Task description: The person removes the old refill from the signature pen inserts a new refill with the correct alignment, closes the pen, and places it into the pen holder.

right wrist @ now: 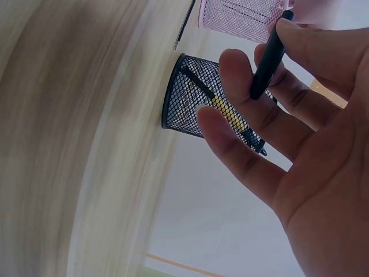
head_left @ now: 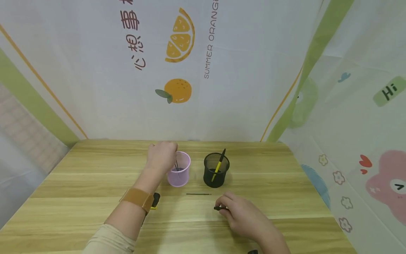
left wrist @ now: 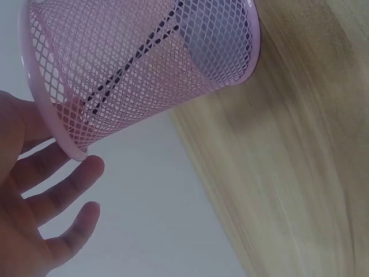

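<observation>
In the head view my left hand [head_left: 162, 157] reaches over the left rim of a lilac mesh pen cup [head_left: 178, 179]. Its thumb and index finger pinch the top of a thin dark pen refill [left wrist: 135, 57] inside the cup; a second refill stands beside it, and mesh partly hides the fingertips. My right hand [head_left: 238, 213] holds a short black pen cap [right wrist: 270, 64] between thumb and fingers, above the table. A black mesh pen cup [head_left: 214, 180] stands to the right of the lilac one, with a black-and-yellow pen [head_left: 219, 164] leaning in it.
Another thin dark refill [head_left: 198, 194] lies flat on the wooden table [head_left: 177, 229] in front of the cups. A black-and-yellow object [head_left: 155, 200] is partly hidden by my left wrist. A small black thing [head_left: 252, 252] shows at the bottom edge. A printed curtain [head_left: 241, 88] hangs behind.
</observation>
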### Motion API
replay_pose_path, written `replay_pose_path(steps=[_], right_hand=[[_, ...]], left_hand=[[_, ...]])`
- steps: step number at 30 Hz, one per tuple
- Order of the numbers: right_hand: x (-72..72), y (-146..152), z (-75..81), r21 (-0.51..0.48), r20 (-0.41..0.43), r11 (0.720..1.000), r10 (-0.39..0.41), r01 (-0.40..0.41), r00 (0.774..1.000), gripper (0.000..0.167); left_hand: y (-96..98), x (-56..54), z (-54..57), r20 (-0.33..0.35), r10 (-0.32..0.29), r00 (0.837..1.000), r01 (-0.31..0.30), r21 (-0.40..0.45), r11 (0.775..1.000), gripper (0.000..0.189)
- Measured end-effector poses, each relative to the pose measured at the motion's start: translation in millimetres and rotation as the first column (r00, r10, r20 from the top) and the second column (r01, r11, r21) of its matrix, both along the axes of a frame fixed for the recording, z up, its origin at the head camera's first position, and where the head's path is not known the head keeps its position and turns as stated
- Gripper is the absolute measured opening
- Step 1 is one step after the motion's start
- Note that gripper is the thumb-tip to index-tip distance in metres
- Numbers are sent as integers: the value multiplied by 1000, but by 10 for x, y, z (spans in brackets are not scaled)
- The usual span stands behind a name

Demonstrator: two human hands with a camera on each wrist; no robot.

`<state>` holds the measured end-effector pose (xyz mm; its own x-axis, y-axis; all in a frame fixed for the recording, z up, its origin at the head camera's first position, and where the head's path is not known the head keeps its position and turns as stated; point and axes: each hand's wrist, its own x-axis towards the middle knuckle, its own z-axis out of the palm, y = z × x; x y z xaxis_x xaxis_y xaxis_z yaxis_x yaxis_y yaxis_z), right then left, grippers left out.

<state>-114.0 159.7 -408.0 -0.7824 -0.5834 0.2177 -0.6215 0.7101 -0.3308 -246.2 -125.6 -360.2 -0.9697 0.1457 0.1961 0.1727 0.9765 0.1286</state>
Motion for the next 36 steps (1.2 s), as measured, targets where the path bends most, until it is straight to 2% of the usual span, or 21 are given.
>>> replay_pose_path(steps=[4,7,10,14,19,23,26,29,31,33,36], right_hand=[[4,0,3,3,0,1000,-4,4,1000,13],[7,1,10,5,4,1000,-6,6,1000,13],[9,1,19,6,8,1000,-5,5,1000,13],[4,0,37,14,16,1000,-9,8,1000,12],[-3,5,53,22,20,1000,-15,15,1000,13],[-5,17,65,24,29,1000,-18,17,999,13],[-6,28,77,26,43,999,-23,22,999,14],[-8,30,87,29,48,999,-28,27,998,14],[-8,30,92,30,51,999,-31,29,998,15],[-9,28,97,30,53,999,-31,29,998,14],[-7,33,103,27,57,999,-25,24,998,14]], left_hand=[[-12,-21,23,-11,-2,1000,1,-19,1000,9],[-21,-38,55,14,4,1000,-4,-21,1000,10],[-14,-36,98,45,12,999,-13,8,1000,13],[13,-11,181,51,14,999,-17,53,998,20],[46,22,292,21,7,1000,-8,88,996,32],[69,42,363,-26,-10,1000,13,97,995,35],[92,73,435,-80,-26,996,37,141,989,36],[119,113,521,-148,-49,988,81,215,973,35],[136,146,582,-186,-67,980,117,276,954,33],[150,179,639,-208,-88,974,156,339,928,32],[164,230,714,-207,-116,972,198,438,877,32]])
